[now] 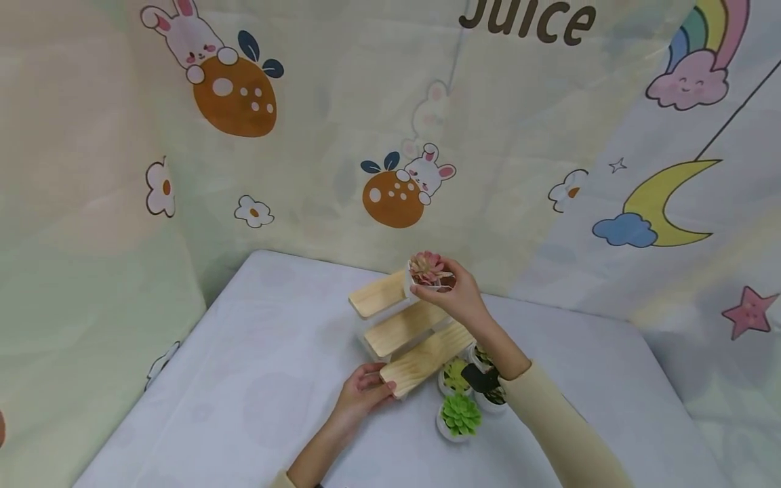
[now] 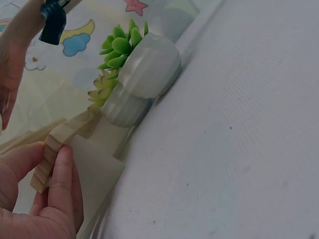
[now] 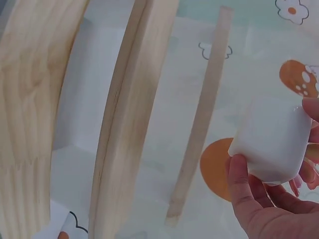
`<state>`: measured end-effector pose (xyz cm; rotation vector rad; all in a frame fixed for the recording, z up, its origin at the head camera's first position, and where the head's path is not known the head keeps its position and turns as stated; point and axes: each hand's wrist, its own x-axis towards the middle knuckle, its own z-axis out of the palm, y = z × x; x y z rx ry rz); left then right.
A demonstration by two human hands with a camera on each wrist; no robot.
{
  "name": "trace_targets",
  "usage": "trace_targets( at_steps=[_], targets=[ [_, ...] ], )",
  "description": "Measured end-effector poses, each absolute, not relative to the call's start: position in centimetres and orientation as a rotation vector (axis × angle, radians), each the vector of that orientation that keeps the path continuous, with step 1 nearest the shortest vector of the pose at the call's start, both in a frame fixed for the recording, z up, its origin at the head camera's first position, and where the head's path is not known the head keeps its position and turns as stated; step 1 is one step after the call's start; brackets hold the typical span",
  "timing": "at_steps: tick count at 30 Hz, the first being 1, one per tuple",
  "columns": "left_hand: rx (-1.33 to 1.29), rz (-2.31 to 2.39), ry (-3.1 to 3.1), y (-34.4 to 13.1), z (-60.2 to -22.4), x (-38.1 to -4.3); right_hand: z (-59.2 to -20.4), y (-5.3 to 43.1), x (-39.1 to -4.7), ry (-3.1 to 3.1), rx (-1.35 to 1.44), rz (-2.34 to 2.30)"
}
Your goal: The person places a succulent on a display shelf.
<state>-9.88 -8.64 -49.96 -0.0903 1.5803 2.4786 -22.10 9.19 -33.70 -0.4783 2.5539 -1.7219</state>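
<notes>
A three-step stand has pale wooden boards on whitish supports. My left hand pinches the left end of the lowest board between thumb and fingers. Up at the top board, my right hand grips a small white pot with a pink succulent. From the right wrist, thumb and fingers show around the white pot, its smooth side toward the camera and apart from the top board in that view. Part of the pink plant is hidden behind the fingers.
By the stand's right end sit several white-potted succulents: a bright green one, a yellow-green one and darker ones partly behind the right wrist's black camera. A white-covered table lies beneath; a printed cloth hangs behind.
</notes>
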Motion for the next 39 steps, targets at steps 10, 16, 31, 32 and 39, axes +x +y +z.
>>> trace_targets(
  at_steps=[10, 16, 31, 32, 39],
  targets=[
    [-0.047, 2.472, 1.586, -8.8, -50.2, -9.8, -34.5, 7.4, -24.3, 2.601, -0.396, -1.651],
    [-0.061, 2.475, 1.587, -8.6, -50.3, -9.7, -35.1, 7.3, -24.7, 2.603, -0.447, -1.623],
    [-0.087, 2.448, 1.605, -8.2, -50.4, -10.0, -35.0, 8.4, -24.0, 2.487, -0.499, -1.674],
    [-0.086, 2.446, 1.606, -8.2, -50.4, -10.0, -34.9, 8.7, -23.7, 2.483, -0.493, -1.680],
    [-0.095, 2.448, 1.623, -8.3, -50.1, -10.1, -34.4, 11.2, -22.1, 2.502, -0.492, -1.735]
  ],
)
